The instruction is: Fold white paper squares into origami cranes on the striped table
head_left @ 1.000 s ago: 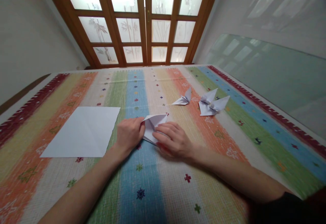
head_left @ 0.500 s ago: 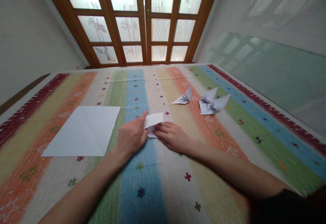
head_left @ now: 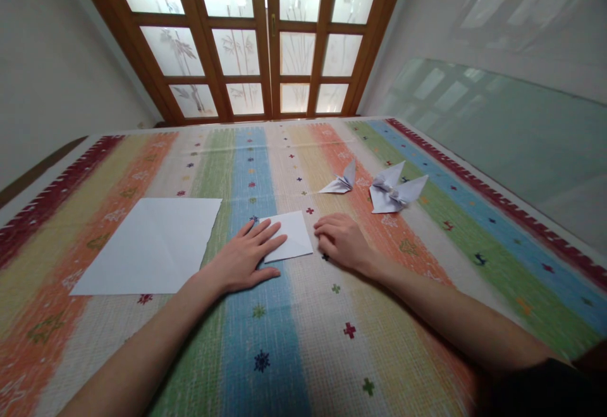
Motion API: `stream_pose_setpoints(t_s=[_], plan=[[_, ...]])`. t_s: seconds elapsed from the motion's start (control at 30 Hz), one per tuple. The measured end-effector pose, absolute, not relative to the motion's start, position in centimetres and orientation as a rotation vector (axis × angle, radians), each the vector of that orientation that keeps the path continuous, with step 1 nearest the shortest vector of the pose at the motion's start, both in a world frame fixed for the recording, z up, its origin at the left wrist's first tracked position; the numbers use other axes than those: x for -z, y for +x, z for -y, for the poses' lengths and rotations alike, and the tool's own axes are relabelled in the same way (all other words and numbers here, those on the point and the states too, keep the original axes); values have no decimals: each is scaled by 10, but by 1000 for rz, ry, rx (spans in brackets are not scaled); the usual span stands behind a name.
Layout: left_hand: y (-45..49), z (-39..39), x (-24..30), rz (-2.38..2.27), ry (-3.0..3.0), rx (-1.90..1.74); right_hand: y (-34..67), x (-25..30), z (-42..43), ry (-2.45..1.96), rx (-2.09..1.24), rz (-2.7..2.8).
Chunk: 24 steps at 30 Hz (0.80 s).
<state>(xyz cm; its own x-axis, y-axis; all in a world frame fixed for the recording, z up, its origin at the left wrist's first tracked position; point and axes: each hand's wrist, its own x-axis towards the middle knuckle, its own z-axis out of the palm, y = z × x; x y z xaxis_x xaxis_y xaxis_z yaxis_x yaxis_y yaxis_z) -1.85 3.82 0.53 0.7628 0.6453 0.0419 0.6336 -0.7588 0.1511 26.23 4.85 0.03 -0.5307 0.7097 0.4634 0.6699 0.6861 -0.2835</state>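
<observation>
A folded piece of white paper [head_left: 294,234], roughly square, lies flat on the striped tablecloth in front of me. My left hand [head_left: 246,254] rests on its left side with fingers stretched out and spread, pressing it down. Just off the paper's right edge, my right hand [head_left: 342,240] sits on the cloth with its fingers curled in and nothing visible in them; its thumb is hidden. To the left lies a larger white sheet [head_left: 156,243] with a ragged right edge and a faint diagonal crease.
Beyond my right hand stand a small folded paper crane [head_left: 342,181] and larger folded paper pieces with pointed wings [head_left: 394,191]. The patterned tablecloth [head_left: 284,328] covers the table. A glass-paned wooden door [head_left: 268,98] is behind the far edge, and walls rise on both sides.
The raised flap of the small paper now lies flat. My left hand has opened out onto the paper, while my right hand has let go and shifted right.
</observation>
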Motion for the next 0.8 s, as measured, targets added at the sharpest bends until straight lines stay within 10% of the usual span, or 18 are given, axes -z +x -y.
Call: stream_pose_setpoints(t_s=[0.8], plan=[[-32,-46,-14,-520,3280,-759,244,4,-33,-783,-126,2546]])
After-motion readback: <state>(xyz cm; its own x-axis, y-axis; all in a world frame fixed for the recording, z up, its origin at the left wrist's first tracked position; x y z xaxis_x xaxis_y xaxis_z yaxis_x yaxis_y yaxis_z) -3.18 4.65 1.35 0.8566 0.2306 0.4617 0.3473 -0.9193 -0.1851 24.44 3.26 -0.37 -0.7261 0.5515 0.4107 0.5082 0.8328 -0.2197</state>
